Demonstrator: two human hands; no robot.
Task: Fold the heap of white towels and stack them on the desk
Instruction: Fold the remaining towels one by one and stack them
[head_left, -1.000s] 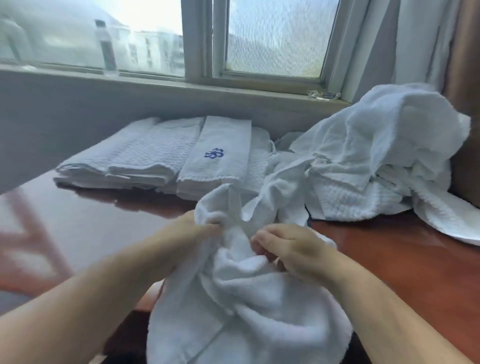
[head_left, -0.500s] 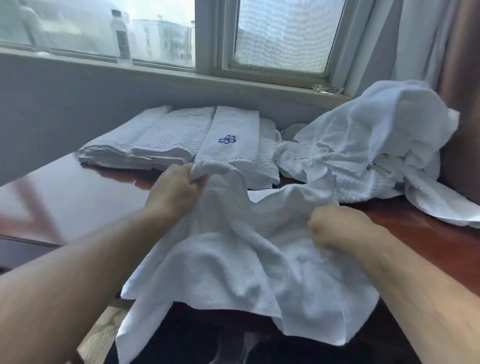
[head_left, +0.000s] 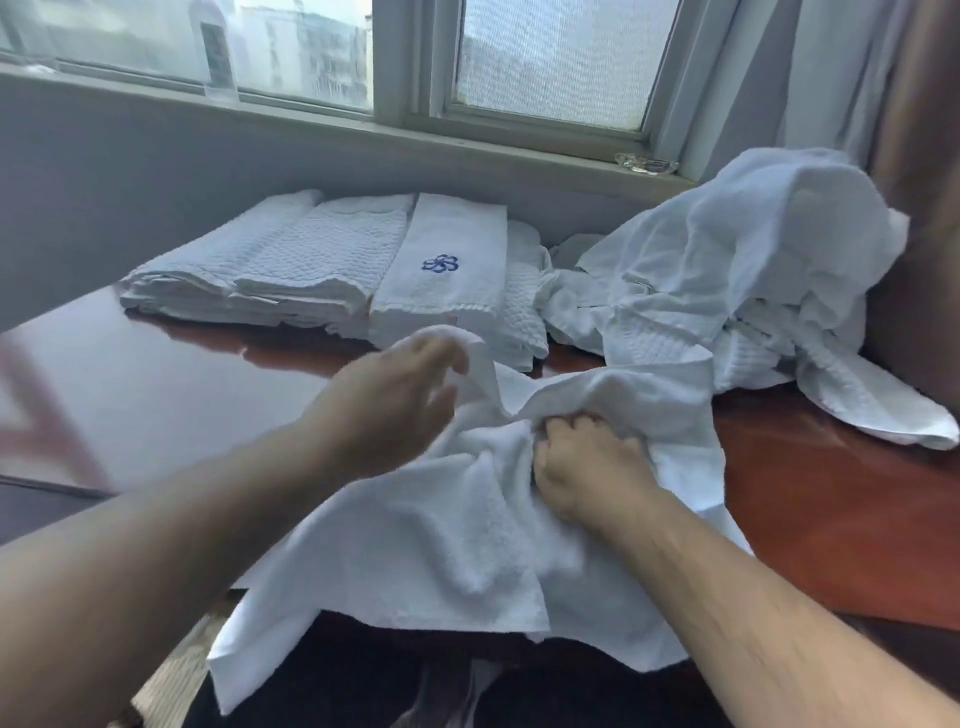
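A white towel lies crumpled across the desk's near edge and hangs over it. My right hand grips a bunch of this towel near its middle, fingers curled into the cloth. My left hand is blurred, its fingers loosely stretched out, and a raised corner of the towel lies over the fingertips. Folded white towels are stacked at the back left, one with a blue emblem on top. The unfolded heap is piled at the back right.
The glossy reddish-brown desk runs under the window sill. A clear bottle and a small glass object stand on the sill. A curtain hangs at the right behind the heap.
My right hand has moved left and now clenches the towel's middle. My left hand has loosened from its tight grip on the corner and shifted right. The towel has bunched up between them.
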